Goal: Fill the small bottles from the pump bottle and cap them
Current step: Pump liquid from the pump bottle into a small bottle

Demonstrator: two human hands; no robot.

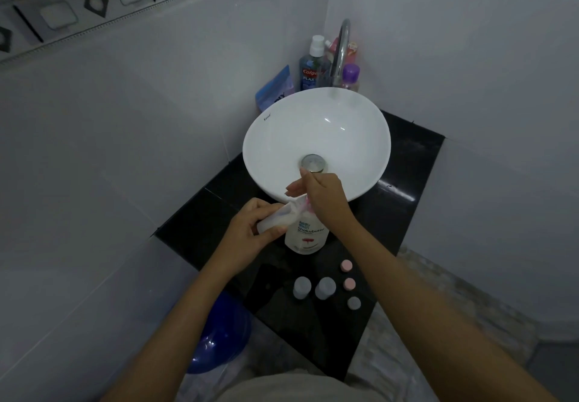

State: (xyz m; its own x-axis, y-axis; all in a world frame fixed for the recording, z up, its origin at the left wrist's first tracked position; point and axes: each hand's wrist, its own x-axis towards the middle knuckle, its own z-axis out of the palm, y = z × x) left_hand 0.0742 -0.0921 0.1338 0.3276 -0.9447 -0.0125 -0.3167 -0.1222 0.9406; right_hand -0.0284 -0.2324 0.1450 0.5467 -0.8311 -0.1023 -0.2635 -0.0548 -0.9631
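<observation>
White tiled walls close around a black table (407, 163) in the corner, and a white basin (316, 138) sits on it with a tap (341, 47) at 12 o'clock.

From the head view, your left hand (250, 229) has its grip closed around a small bottle (279, 218), which is tilted so that its mouth points to the nozzle of the pump bottle (307, 235). The pump bottle stands upright on the table, touching the near edge of the basin at 6 o'clock. Your right hand (322, 195) lies on top of the pump head; its grip is loose, with the fingers (294, 187) stretched toward 9 o'clock, and I cannot tell if it presses.

Near you, at 6 o'clock from the pump bottle, two grey small bottles (302, 287) (325, 287) stand side by side. Just beside them at 3 o'clock, three loose caps lie in a row: two pink caps (346, 265) (349, 283) and one grey cap (354, 303).

Behind the basin stand a mouthwash bottle (311, 66) and a bottle with purple cap (350, 77). A blue bucket (219, 336) is on the floor at 7 o'clock.
</observation>
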